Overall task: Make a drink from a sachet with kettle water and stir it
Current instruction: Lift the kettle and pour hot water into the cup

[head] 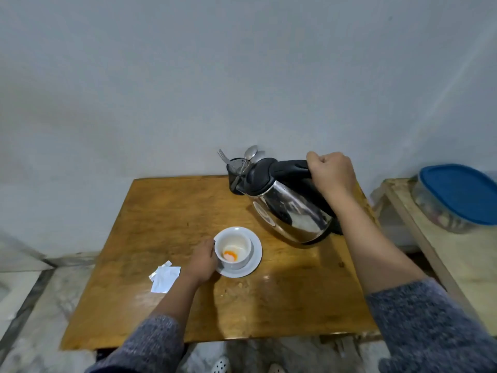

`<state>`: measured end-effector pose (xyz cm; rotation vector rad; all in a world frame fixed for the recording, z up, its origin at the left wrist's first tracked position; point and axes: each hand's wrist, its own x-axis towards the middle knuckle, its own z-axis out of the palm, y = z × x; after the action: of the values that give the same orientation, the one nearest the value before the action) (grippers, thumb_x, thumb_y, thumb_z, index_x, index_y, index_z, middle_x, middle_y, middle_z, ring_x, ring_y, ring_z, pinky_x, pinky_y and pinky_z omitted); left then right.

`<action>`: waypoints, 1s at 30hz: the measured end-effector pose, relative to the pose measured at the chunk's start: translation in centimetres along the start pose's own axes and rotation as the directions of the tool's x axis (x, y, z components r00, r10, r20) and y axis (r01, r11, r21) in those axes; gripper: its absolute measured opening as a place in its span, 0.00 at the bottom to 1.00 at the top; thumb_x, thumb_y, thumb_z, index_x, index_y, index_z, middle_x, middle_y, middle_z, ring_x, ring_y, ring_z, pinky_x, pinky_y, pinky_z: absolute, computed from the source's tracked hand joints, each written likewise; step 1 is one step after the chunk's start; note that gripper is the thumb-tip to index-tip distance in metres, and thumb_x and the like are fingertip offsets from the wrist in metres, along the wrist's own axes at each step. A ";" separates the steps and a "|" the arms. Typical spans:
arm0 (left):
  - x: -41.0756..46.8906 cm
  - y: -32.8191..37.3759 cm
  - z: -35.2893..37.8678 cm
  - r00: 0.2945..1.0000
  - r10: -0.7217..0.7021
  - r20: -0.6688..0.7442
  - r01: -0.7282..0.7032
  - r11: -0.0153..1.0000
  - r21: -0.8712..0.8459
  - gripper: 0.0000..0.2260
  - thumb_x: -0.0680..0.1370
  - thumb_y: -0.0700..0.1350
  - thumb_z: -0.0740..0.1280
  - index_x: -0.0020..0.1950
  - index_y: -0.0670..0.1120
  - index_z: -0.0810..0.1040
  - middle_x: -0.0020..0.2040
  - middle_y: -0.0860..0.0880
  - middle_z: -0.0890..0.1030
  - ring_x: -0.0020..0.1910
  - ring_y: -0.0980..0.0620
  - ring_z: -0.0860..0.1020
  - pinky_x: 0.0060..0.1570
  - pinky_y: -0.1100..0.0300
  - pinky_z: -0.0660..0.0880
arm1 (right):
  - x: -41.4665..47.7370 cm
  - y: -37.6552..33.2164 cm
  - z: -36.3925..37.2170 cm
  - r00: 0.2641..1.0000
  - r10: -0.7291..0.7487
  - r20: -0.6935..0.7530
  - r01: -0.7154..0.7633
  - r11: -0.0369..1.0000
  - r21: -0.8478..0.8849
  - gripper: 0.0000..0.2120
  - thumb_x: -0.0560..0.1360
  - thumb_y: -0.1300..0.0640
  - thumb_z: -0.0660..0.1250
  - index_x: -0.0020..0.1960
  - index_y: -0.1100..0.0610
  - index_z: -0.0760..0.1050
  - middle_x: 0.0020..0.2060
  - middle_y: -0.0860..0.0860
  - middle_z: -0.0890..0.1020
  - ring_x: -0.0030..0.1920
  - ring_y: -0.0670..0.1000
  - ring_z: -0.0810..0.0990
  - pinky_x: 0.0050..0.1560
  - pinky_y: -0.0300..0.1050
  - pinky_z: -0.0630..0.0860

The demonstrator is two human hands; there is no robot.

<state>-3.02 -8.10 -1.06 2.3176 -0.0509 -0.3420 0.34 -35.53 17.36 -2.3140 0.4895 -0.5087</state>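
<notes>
**Kettle tipped, cup waiting**

Right hand (332,175) has its grip clamped on the kettle (289,208) handle, kettle tilted over the bench (166,208) at about 1 o'clock from the cup (233,249). Left hand (202,261) wraps the cup on its saucer (255,258); orange-white powder sits inside. Torn sachet (164,275) lies at 9 o'clock, near the bench's left edge. Cutlery holder (236,173) at the back edge.

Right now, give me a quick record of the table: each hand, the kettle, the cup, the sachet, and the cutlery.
left hand: grips the side of the cup
right hand: closed on the kettle handle
kettle: steel, tilted toward the cup, no water visibly pouring
cup: white, on a saucer, orange powder inside
sachet: torn open, lying left of the cup
cutlery holder: behind the kettle, holding spoons and a fork
table: wooden
</notes>
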 end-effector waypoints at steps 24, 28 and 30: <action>-0.1 -0.3 0.0 1.000 0.001 0.002 -0.001 1.000 -0.030 0.13 0.80 0.43 0.53 0.60 0.41 0.72 0.59 0.40 0.75 0.55 0.46 0.72 0.53 0.58 0.67 | -2.8 -3.7 4.4 0.898 -0.277 0.340 0.402 0.831 -0.384 0.19 0.71 0.51 0.59 0.25 0.58 0.69 0.20 0.50 0.65 0.24 0.52 0.65 0.27 0.41 0.60; 0.0 0.0 0.1 1.000 -0.002 0.002 0.002 0.998 -0.067 0.11 0.80 0.43 0.54 0.58 0.42 0.72 0.57 0.41 0.76 0.49 0.50 0.72 0.48 0.59 0.67 | -2.9 -3.4 4.4 0.896 -0.288 0.338 0.412 0.823 -0.390 0.18 0.70 0.51 0.59 0.24 0.58 0.68 0.20 0.50 0.65 0.25 0.53 0.66 0.28 0.41 0.60; 0.1 0.0 0.2 1.000 -0.013 0.007 0.014 0.997 -0.070 0.10 0.80 0.43 0.54 0.57 0.42 0.71 0.57 0.41 0.76 0.49 0.50 0.72 0.48 0.58 0.68 | -2.9 -3.3 4.4 0.897 -0.285 0.337 0.411 0.819 -0.400 0.18 0.70 0.51 0.59 0.24 0.58 0.67 0.21 0.50 0.65 0.25 0.53 0.66 0.28 0.41 0.59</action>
<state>-2.98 -8.19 -1.22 2.2487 -0.0258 -0.3526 0.68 -29.45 16.09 -2.9098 0.0417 -0.2582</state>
